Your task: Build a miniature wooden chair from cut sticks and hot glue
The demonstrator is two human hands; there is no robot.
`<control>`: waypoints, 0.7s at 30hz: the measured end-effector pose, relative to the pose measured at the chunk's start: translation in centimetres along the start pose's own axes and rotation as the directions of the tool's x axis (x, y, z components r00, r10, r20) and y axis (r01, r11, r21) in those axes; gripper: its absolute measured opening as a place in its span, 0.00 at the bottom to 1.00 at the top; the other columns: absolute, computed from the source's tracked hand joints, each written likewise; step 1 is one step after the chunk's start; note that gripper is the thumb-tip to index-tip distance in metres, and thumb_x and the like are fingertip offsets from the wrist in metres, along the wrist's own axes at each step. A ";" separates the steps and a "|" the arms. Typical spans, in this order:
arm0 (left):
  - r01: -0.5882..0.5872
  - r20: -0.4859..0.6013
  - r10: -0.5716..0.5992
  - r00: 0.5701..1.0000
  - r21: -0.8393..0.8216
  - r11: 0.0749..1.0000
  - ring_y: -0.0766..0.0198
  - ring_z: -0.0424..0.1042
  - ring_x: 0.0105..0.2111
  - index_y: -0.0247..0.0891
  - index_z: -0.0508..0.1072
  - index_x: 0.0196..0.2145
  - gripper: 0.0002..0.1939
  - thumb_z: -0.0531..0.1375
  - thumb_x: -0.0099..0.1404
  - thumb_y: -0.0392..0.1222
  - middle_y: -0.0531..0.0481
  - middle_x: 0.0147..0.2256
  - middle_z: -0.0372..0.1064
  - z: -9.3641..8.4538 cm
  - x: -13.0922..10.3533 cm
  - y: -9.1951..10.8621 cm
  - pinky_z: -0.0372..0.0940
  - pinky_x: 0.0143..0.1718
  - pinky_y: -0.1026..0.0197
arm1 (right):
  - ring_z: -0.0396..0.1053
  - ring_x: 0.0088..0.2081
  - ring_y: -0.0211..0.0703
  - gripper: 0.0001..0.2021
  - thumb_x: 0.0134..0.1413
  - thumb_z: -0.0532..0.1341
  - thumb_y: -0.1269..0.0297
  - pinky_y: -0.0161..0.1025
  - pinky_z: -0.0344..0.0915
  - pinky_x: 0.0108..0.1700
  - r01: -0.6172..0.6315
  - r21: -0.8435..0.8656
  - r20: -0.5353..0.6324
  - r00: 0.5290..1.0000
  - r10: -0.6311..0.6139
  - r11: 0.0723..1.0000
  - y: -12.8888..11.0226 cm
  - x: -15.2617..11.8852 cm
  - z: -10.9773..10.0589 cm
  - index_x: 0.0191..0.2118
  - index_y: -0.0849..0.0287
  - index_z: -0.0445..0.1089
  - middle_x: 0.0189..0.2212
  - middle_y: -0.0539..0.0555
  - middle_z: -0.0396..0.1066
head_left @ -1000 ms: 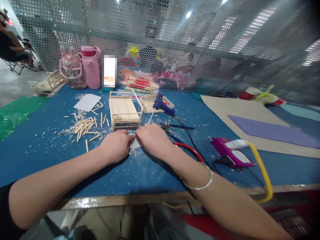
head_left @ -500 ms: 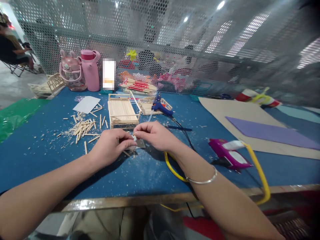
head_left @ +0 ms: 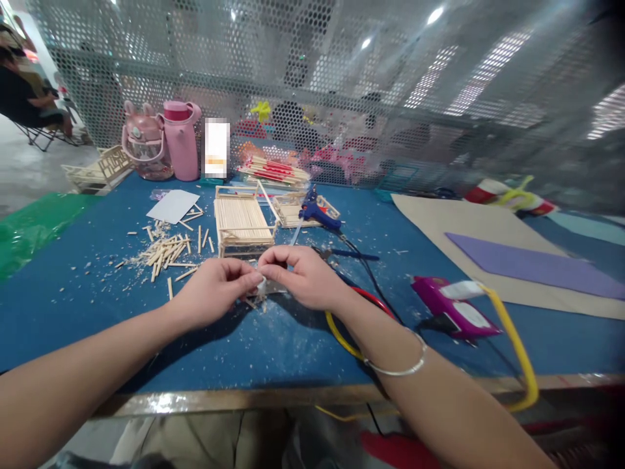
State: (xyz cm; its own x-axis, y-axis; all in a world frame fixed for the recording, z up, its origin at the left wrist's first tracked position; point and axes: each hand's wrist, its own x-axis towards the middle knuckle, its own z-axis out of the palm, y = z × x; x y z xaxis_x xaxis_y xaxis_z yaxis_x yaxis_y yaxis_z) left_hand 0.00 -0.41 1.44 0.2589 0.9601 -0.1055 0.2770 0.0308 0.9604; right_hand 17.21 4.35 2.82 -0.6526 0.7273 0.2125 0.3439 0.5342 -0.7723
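My left hand (head_left: 215,292) and my right hand (head_left: 303,277) meet above the blue table, fingertips almost touching. Both are closed in a pinch around a small whitish piece (head_left: 262,285), mostly hidden by the fingers, so its kind is unclear. Just beyond them stands a small frame of wooden sticks (head_left: 244,218) with a slatted base and thin rails. Behind my right hand a blue glue gun (head_left: 317,212) leans on another small stick structure (head_left: 288,210). Cut stick pieces (head_left: 168,251) and crumbs lie to the left of my left hand.
A purple tool (head_left: 454,309) with a yellow strap lies at right, near a purple foam sheet (head_left: 527,264) on beige board (head_left: 420,212). Pliers with red and yellow handles (head_left: 342,332) lie under my right wrist. Pink bottles (head_left: 181,146) stand at the back before a perforated metal screen (head_left: 342,78).
Both hands stay pinched close together, and the fingertips have shifted slightly. The whole view has moved a little, so the table things appear slightly lower and farther right.
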 end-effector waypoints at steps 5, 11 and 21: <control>0.019 -0.036 -0.027 0.999 -0.213 0.977 0.74 0.56 0.16 0.35 0.69 0.26 0.13 0.58 0.60 0.48 0.56 0.22 0.63 0.4 0.2 0.0 0.51 0.18 0.68 | 0.66 0.30 0.34 0.06 0.55 0.58 0.66 0.33 0.61 0.35 0.042 0.022 -0.106 0.994 -0.040 0.999 0.1 -0.1 0.4 0.33 0.61 0.72 0.28 0.49 0.72; 0.037 0.046 -0.029 0.999 -0.188 0.981 0.74 0.54 0.15 0.36 0.66 0.22 0.15 0.57 0.59 0.49 0.58 0.17 0.58 0.3 0.2 0.0 0.50 0.18 0.68 | 0.68 0.33 0.35 0.05 0.56 0.59 0.69 0.34 0.61 0.37 0.311 -0.226 -0.045 0.943 -0.329 0.923 0.3 -0.1 -0.6 0.32 0.60 0.73 0.30 0.51 0.73; -0.040 0.083 0.041 0.996 -0.023 0.999 0.73 0.52 0.17 0.39 0.58 0.23 0.16 0.60 0.57 0.50 0.61 0.17 0.53 -1.7 0.0 0.3 0.47 0.19 0.67 | 0.65 0.33 0.38 0.07 0.59 0.54 0.69 0.37 0.60 0.38 0.350 -0.549 -0.012 0.905 -0.425 0.760 -0.9 -0.4 -2.3 0.32 0.61 0.68 0.29 0.53 0.71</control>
State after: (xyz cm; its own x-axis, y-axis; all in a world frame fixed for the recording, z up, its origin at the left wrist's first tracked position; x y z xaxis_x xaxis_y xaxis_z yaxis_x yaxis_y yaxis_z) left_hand -1.50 0.04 2.21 0.3465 0.9340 -0.0868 0.2450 -0.0008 0.9695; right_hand 18.76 4.56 4.82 -0.7289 0.4363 0.5277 0.4034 0.8964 -0.1839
